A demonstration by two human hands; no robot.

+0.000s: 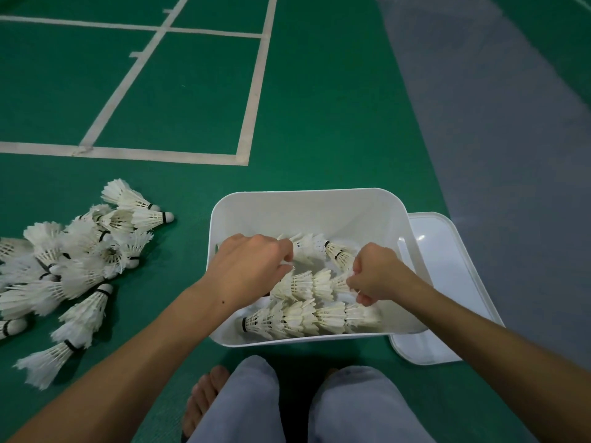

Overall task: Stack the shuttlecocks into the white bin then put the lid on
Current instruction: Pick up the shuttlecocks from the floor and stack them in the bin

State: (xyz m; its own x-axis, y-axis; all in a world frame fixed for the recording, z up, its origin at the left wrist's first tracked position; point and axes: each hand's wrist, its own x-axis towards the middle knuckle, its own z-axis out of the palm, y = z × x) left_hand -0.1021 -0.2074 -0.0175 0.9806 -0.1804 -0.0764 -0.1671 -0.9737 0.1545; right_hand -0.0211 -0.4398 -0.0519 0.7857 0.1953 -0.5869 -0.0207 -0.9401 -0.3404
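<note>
The white bin (307, 206) stands on the green floor in front of my knees. Inside it lie three rows of nested shuttlecocks: a near row (307, 318), a middle row (308, 284) and a far row (315, 249). Both my hands reach into the bin. My left hand (248, 266) is curled over the left end of the middle row. My right hand (374, 271) pinches the right end of that same row. The white lid (444, 260) lies flat on the floor, partly under the bin's right side. A loose pile of shuttlecocks (73, 263) lies to the left.
My bare left foot (204, 401) and my knees in light jeans (319, 407) are just before the bin. White court lines (128, 153) cross the green floor beyond. A grey floor strip (495, 123) runs along the right.
</note>
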